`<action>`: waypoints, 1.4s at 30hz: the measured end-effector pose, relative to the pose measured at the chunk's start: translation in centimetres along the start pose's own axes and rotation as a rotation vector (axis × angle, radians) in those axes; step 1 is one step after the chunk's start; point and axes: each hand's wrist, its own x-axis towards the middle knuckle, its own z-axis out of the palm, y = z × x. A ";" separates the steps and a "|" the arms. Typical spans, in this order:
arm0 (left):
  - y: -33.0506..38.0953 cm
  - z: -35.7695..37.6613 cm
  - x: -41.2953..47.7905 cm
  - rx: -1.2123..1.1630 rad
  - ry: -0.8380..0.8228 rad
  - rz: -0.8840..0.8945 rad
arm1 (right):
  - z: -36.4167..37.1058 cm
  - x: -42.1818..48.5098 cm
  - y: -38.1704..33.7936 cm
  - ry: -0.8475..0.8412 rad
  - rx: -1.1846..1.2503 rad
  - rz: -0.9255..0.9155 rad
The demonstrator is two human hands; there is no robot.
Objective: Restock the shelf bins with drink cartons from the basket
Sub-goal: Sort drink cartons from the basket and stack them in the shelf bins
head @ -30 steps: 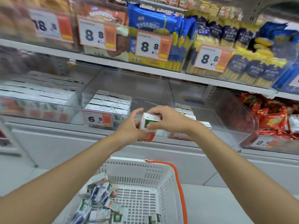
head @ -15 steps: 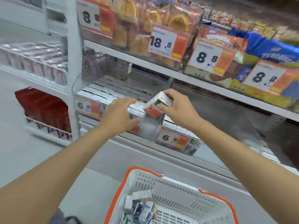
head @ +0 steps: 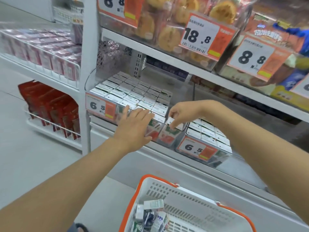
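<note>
Left hand (head: 133,126) flat, fingers straight against clear bin (head: 158,136) front, right hand (head: 181,113) pinching drink carton (head: 173,122) at bin's corner

- Basket (head: 197,196) — white, slotted walls, orange rim.
- Drink cartons (head: 133,92) — white tops, green and red fronts.
- Price tag (head: 100,106) — white, black numerals, orange panel.
- Shelf (head: 90,47) — plain white.
- Packets (head: 55,104), lower rack — red.
- Pastries (head: 168,37) — golden yellow.
</note>
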 end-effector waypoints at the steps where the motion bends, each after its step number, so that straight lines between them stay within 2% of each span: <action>1: 0.0 0.1 -0.1 0.007 -0.001 -0.001 | -0.2 0.3 -0.3 -0.050 -0.020 0.001; 4: 0.0 0.3 -0.1 0.024 0.004 0.005 | -0.1 0.9 -1.1 -0.135 -0.029 0.014; 7: 0.3 -0.2 -0.2 0.019 -0.031 -0.006 | 0.5 0.7 -1.3 -0.059 0.002 0.001; 9: 0.8 -0.8 -0.5 0.001 -0.005 -0.037 | 1.6 0.1 -0.8 0.126 0.040 -0.044; 13: 3.0 -1.5 -1.9 -0.051 0.247 -0.023 | 7.2 -3.1 -0.6 0.824 0.282 -0.234; 14: 3.8 -1.2 -2.4 -0.135 0.221 -0.037 | 9.0 -3.7 -0.7 0.915 0.349 -0.261; 15: 4.7 -0.6 -3.2 -0.249 0.139 -0.068 | 11.2 -4.2 -0.6 0.927 0.423 -0.276; 17: 6.5 1.4 -4.9 -0.430 -0.130 -0.139 | 16.5 -4.4 -0.3 0.735 0.582 -0.244; 20: 8.2 5.6 -8.5 -0.441 -0.458 -0.152 | 26.0 -3.5 1.2 0.278 0.689 -0.105; 23: 8.9 9.3 -12.1 -0.559 -0.566 -0.258 | 35.2 -1.9 3.1 0.022 0.724 0.078; 25: 9.5 11.2 -14.2 -0.645 -0.604 -0.395 | 40.0 -0.7 3.4 -0.092 0.858 0.194; 27: 10.2 13.2 -16.1 -0.705 -0.643 -0.504 | 43.6 0.7 2.7 -0.122 0.978 0.283; 28: 10.5 14.1 -16.9 -0.721 -0.658 -0.546 | 45.1 1.5 2.2 -0.118 0.959 0.311; 31: 10.8 16.2 -18.3 -0.636 -0.722 -0.574 | 48.3 3.4 1.1 -0.047 0.686 0.282; 33: 11.0 17.1 -18.2 -0.572 -0.760 -0.549 | 48.6 3.5 1.4 0.078 0.595 0.247; 35: 11.8 18.0 -17.6 -0.641 -0.762 -0.634 | 48.5 2.7 2.1 0.092 0.708 0.199; 37: 13.0 19.0 -16.8 -0.830 -0.813 -0.838 | 47.9 1.1 3.0 0.020 0.863 0.066; 39: 14.1 19.9 -16.7 -1.000 -1.005 -1.021 | 47.4 -0.6 4.4 -0.159 1.086 -0.087; 40: 14.5 20.3 -17.2 -1.021 -1.096 -1.055 | 47.4 -1.3 5.3 -0.253 1.186 -0.126; 42: 15.1 21.1 -18.9 -1.000 -1.139 -1.095 | 48.3 -2.0 7.4 -0.293 1.260 -0.089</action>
